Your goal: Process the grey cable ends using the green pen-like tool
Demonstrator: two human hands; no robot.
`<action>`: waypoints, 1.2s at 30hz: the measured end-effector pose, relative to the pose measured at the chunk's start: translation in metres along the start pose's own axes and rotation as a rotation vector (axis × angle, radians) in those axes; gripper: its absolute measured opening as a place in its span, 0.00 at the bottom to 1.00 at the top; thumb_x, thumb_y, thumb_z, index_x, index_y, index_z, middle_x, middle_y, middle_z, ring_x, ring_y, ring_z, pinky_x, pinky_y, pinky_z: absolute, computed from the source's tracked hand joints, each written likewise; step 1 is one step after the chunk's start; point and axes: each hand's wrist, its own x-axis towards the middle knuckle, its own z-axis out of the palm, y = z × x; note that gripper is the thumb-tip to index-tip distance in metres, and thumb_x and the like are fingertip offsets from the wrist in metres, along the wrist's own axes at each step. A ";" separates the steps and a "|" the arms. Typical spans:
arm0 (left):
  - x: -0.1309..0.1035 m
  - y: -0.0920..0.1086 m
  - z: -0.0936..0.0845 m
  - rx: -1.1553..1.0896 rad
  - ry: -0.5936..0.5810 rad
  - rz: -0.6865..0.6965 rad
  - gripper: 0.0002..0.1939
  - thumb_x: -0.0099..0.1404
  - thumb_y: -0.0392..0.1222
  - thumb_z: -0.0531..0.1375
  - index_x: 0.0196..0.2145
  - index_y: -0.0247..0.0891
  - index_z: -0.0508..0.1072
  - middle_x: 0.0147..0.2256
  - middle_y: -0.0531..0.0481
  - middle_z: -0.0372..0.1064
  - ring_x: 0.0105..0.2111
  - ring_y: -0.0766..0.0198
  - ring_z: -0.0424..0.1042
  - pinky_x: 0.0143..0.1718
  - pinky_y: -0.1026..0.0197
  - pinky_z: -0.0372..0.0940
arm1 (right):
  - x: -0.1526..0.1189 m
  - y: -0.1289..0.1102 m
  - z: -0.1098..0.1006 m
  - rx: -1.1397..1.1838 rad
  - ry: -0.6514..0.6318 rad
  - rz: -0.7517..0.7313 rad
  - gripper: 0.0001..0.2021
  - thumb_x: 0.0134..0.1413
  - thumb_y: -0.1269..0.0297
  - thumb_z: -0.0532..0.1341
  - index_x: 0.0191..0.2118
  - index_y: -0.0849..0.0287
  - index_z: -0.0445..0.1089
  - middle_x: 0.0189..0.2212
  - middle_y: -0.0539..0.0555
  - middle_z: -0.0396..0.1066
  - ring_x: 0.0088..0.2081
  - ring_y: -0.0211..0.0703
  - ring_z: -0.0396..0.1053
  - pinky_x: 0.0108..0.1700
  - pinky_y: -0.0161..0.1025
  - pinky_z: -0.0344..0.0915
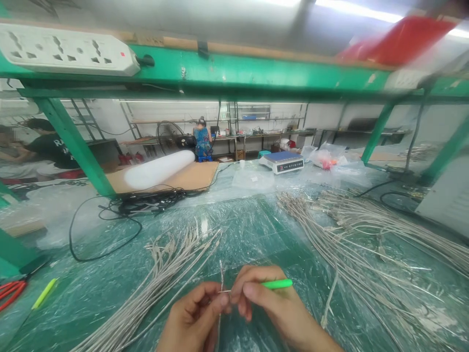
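My left hand pinches a thin grey cable near its end, and the tip of the cable sticks up above the fingers. In my right hand is a slim tool with a bright green handle. Its thin metal shaft points left and meets the cable at my left fingertips. What kind of tool it is I cannot tell. To the left of my hands lies a bundle of grey cables. A larger spread of similar cables covers the right side of the table.
A yellow-green stick and red-handled tool lie at left. Black cords are heaped behind, near a white roll. A digital scale stands at back. A green shelf beam crosses overhead. People sit in the background.
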 end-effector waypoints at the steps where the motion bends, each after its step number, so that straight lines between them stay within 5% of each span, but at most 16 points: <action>1: 0.000 0.000 0.000 -0.032 -0.010 -0.003 0.13 0.59 0.52 0.65 0.30 0.38 0.75 0.20 0.57 0.71 0.10 0.75 0.59 0.13 0.71 0.51 | 0.001 0.000 0.000 -0.018 0.032 -0.008 0.11 0.58 0.62 0.63 0.33 0.63 0.79 0.27 0.54 0.71 0.26 0.37 0.67 0.27 0.35 0.62; 5: 0.000 -0.001 -0.002 -0.148 -0.007 0.012 0.13 0.60 0.51 0.65 0.35 0.38 0.75 0.24 0.53 0.75 0.12 0.73 0.63 0.14 0.70 0.58 | 0.003 -0.001 0.000 -0.136 0.140 -0.058 0.11 0.57 0.63 0.63 0.30 0.63 0.78 0.26 0.53 0.70 0.25 0.36 0.66 0.27 0.34 0.62; 10: 0.000 -0.002 -0.003 -0.177 -0.016 -0.002 0.14 0.58 0.50 0.66 0.35 0.36 0.79 0.25 0.51 0.73 0.14 0.70 0.65 0.14 0.68 0.61 | -0.001 -0.002 0.005 -0.214 0.124 -0.104 0.11 0.59 0.62 0.62 0.31 0.61 0.78 0.26 0.52 0.69 0.25 0.36 0.66 0.27 0.34 0.63; 36: -0.001 0.004 -0.002 -0.075 0.037 -0.008 0.12 0.54 0.51 0.69 0.31 0.40 0.82 0.21 0.55 0.71 0.12 0.72 0.63 0.13 0.70 0.57 | -0.002 -0.005 0.007 -0.301 0.158 -0.138 0.11 0.59 0.64 0.60 0.28 0.61 0.75 0.25 0.51 0.67 0.24 0.37 0.64 0.28 0.36 0.62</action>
